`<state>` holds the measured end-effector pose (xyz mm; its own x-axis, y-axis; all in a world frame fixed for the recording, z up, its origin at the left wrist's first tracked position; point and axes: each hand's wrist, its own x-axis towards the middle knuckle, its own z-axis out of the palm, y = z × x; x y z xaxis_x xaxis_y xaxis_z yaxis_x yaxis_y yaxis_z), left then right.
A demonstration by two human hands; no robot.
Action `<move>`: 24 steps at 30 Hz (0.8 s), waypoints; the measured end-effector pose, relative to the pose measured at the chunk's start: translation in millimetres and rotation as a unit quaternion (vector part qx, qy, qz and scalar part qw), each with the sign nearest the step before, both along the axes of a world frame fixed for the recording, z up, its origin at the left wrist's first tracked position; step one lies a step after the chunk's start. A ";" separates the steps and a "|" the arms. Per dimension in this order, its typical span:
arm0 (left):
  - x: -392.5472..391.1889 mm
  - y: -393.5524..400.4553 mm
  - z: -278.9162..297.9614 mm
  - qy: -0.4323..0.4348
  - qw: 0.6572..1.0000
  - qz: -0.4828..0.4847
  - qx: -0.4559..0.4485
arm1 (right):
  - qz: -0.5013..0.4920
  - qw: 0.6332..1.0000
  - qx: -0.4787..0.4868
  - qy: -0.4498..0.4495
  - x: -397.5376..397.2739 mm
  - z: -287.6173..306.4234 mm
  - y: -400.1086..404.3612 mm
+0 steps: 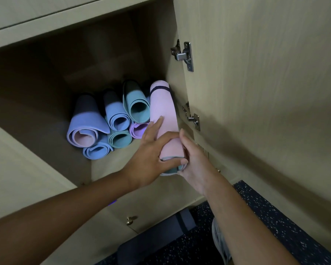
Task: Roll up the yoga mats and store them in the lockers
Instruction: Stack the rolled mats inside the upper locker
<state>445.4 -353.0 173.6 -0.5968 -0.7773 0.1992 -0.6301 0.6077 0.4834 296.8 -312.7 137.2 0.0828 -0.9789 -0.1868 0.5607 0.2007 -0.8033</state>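
A rolled pink yoga mat [163, 109] with a dark stripe near its far end lies half inside the open locker [111, 169], against its right wall. My left hand [151, 152] grips its near end from the left, thumb across the roll's end. My right hand [193, 159] holds the same end from the right, fingers curled under it. Several rolled mats are stacked inside on the left: a lilac one [86, 127], a blue one [116, 115], a teal one [138, 106], and more beneath them.
The locker door [256, 83] stands open on the right, with two metal hinges [183, 55] beside the pink mat. A lower cabinet knob [130, 220] sits below. Dark speckled floor [275, 217] and a grey shoe [220, 240] are at the bottom right.
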 end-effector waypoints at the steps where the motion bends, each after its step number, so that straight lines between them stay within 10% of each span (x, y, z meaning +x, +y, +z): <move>1: -0.6 -3.8 -1.4 -0.004 1.000 0.003 -0.010 | -0.007 1.000 0.006 0.016 0.1 -0.2 0.1; 12: -36.1 -81.8 27.5 -0.061 0.993 0.089 -0.050 | -0.077 0.995 0.039 0.056 0.1 8.7 3.3; 19: -54.7 -141.3 45.3 -0.244 0.951 0.093 -0.164 | -0.082 0.993 0.057 0.063 -4.5 4.0 0.1; 24: -65.5 -177.1 39.5 -0.200 0.965 0.123 -0.119 | -0.077 0.944 -0.013 0.322 -7.0 -2.1 5.5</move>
<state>379.9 -530.2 213.1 -0.4671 -0.8654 0.1811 -0.8763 0.4805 0.0359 289.7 -307.2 135.1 -0.1839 -0.9750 -0.1249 -0.0242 0.1315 -0.9910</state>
